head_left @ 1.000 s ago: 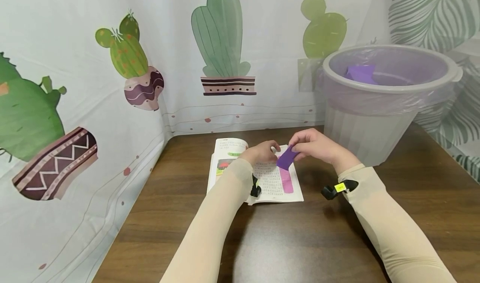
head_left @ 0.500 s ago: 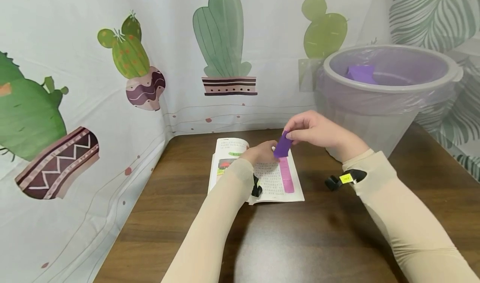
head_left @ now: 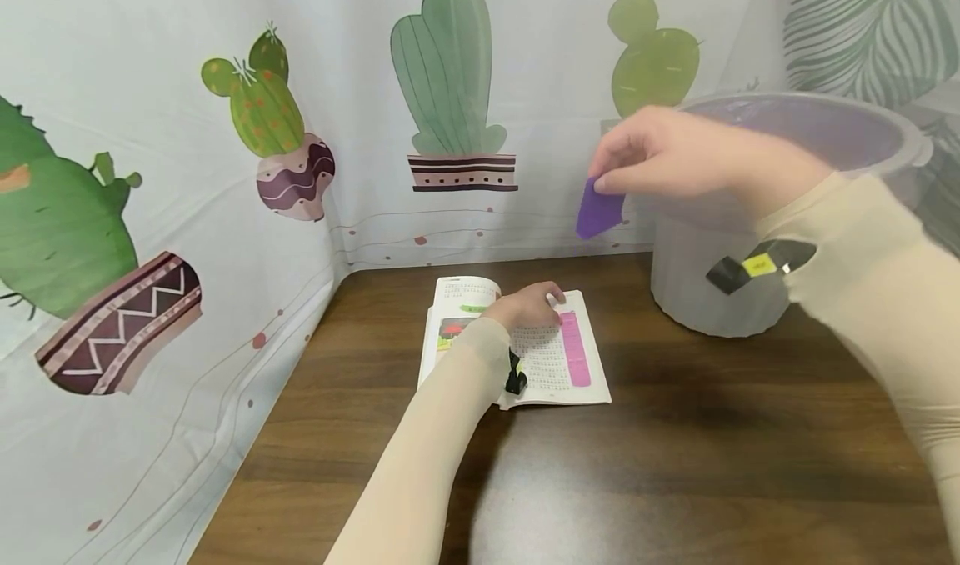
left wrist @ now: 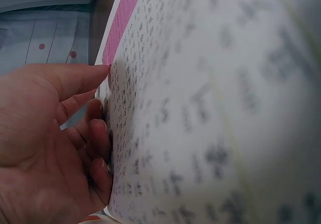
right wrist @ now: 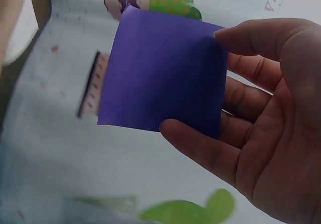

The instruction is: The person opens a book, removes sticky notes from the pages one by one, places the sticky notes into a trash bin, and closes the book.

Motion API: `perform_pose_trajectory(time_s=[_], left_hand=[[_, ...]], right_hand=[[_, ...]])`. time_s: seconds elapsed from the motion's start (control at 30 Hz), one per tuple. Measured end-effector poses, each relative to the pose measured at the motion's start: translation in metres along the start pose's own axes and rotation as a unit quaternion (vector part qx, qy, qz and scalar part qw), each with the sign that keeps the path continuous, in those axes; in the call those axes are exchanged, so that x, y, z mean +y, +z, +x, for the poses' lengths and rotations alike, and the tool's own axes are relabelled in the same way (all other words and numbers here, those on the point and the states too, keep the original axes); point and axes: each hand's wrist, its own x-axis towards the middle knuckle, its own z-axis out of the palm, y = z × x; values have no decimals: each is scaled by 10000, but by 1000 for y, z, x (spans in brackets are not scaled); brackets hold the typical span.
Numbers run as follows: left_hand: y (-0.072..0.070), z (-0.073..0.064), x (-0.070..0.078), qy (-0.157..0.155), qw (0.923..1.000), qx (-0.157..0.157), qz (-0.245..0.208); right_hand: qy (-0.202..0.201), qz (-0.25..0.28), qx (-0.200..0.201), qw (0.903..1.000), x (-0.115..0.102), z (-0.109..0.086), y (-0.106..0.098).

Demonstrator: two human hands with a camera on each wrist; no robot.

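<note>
My right hand (head_left: 663,152) pinches a square purple sticky note (right wrist: 155,71) by one edge, thumb on one side and fingers on the other. It holds the note in the air, in front of the bin and well above the tabletop. My left hand (head_left: 527,305) rests on the right page of an open book (head_left: 536,390), near its top. In the left wrist view the thumb and loosely bent fingers (left wrist: 100,133) touch the printed page. A pink strip (head_left: 576,352) runs down that page's right side.
A tall white bin (head_left: 720,298) with a translucent purple liner stands at the back right; my right forearm covers much of its opening. The brown wooden table (head_left: 637,482) ends at a cactus-print curtain (head_left: 360,132) behind and on the left.
Raised from the book page, my right hand has carried the purple sticky note up and to the right, towards the bin. My left hand has stayed on the page.
</note>
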Motion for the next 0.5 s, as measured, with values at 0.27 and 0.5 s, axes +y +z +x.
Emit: perform_pose_trajectory(time_s=[0.27,0.5], left_hand=[[-2,-2,0,22,10000,19,4],[-1,-7,3,20,9999,-4,-140]], right_hand=[[714,-1272,55,9893,6,14,-69],[1732,-796,-122,9816,41,16,-114]])
